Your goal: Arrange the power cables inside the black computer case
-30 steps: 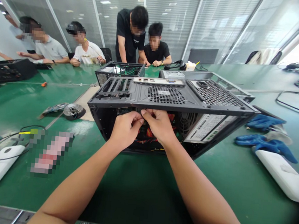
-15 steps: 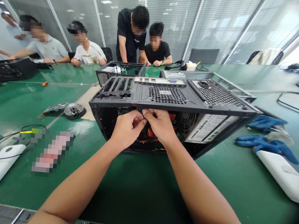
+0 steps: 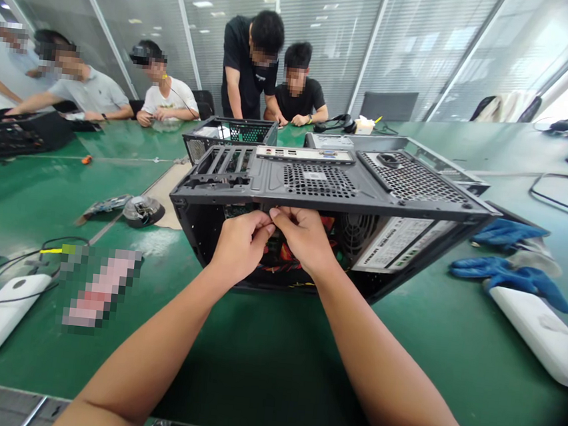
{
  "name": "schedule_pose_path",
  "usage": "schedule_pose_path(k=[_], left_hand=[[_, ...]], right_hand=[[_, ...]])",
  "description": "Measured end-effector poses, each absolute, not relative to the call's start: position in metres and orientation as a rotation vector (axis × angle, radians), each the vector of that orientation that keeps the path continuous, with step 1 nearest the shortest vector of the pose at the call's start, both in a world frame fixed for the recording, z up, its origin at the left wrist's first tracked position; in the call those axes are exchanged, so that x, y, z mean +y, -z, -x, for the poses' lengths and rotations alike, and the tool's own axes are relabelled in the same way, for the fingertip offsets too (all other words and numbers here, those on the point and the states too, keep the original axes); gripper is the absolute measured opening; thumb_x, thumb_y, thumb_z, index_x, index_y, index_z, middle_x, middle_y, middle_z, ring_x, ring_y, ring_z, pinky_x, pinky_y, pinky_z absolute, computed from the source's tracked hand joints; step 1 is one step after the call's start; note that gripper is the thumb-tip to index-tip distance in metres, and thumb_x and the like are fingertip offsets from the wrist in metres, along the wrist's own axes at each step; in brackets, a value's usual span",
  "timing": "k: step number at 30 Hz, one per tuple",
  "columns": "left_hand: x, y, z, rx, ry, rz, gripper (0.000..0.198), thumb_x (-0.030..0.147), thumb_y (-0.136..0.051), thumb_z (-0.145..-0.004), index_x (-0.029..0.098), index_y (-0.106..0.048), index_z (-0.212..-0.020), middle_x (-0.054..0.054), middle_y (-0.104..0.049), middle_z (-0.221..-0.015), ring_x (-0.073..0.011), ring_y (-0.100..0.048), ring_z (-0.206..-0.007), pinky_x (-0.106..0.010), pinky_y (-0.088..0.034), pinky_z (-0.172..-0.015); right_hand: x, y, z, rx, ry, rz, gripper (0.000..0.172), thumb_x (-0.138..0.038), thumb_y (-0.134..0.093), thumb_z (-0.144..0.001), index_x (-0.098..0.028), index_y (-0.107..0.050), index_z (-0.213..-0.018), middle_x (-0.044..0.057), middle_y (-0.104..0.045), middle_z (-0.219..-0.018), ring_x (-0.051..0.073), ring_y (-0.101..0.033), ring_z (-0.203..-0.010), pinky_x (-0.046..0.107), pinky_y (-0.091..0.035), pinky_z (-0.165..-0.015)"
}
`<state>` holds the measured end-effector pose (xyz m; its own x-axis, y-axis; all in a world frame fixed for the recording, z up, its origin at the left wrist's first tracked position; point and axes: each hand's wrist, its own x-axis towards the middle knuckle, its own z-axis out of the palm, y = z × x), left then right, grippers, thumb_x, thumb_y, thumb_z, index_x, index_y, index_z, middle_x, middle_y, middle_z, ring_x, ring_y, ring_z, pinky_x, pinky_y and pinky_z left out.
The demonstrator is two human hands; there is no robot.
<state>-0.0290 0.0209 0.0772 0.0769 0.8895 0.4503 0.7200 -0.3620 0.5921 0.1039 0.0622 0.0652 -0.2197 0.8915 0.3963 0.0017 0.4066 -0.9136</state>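
A black computer case (image 3: 265,194) stands on the green table with its rear panel facing up and its open side toward me. Both my hands reach into that opening, just under the panel's near edge. My left hand (image 3: 244,239) is closed, thumb and fingers pinched together. Beside it, my right hand (image 3: 304,238) is closed too, its thumb meeting the left fingertips. Whatever they pinch is hidden by the fingers. Inside the case, a power supply (image 3: 391,245) with a white label sits at the right, and coloured cables (image 3: 283,266) lie below my hands.
Blue gloves (image 3: 514,272) and a white power bank (image 3: 536,334) lie at the right. A second white device (image 3: 0,319) with a black cable is at the left, near a coil of tape (image 3: 143,211). More cases (image 3: 229,129) stand behind. Several people sit or stand across the table.
My hands stay at nearly the same spot, with only a slight shift of the left fingers. At the far left, a person leans further in over another case.
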Motion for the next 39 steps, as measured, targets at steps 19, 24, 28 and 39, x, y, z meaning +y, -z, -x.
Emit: schedule_pose_path(k=[19,24,28,39], left_hand=[[0.0208,-0.0757,0.0292,1.626,-1.187,-2.089,0.012,0.021,-0.056,-0.083,0.017,-0.063,-0.074,0.003,-0.061,-0.058,-0.0096,-0.053,-0.052,-0.022,-0.037,-0.052],[0.0207,-0.0786,0.0300,1.609,-1.148,-2.069,0.014,0.020,-0.052,-0.084,0.018,-0.065,-0.078,0.004,-0.059,-0.055,-0.0102,-0.052,-0.051,-0.022,-0.036,-0.051],[0.0198,-0.0806,0.0286,1.627,-1.153,-2.044,0.013,0.021,-0.055,-0.083,0.018,-0.065,-0.075,0.003,-0.060,-0.055,-0.0103,-0.052,-0.051,-0.022,-0.037,-0.051],[0.0198,-0.0791,0.0263,1.624,-1.293,-1.966,0.007,0.023,-0.067,-0.074,0.017,-0.063,-0.073,0.001,-0.066,-0.066,-0.0115,-0.060,-0.058,-0.022,-0.045,-0.057]], right_hand=[[0.0620,-0.0647,-0.1029,-1.550,-1.027,0.810,0.031,-0.040,-0.058,-0.081,-0.020,-0.050,-0.059,-0.003,-0.045,-0.059,0.012,-0.041,-0.057,0.027,-0.035,-0.056],[0.0634,-0.0615,-0.1034,-1.540,-1.035,0.812,0.030,-0.040,-0.057,-0.082,-0.020,-0.052,-0.061,-0.003,-0.046,-0.061,0.013,-0.042,-0.058,0.027,-0.035,-0.058],[0.0644,-0.0615,-0.1033,-1.544,-1.044,0.794,0.026,-0.038,-0.057,-0.082,-0.019,-0.054,-0.064,-0.002,-0.048,-0.063,0.013,-0.044,-0.061,0.027,-0.037,-0.060],[0.0615,-0.0660,-0.1026,-1.535,-1.034,0.826,0.030,-0.040,-0.058,-0.080,-0.020,-0.050,-0.059,-0.002,-0.048,-0.060,0.013,-0.042,-0.057,0.027,-0.035,-0.055]])
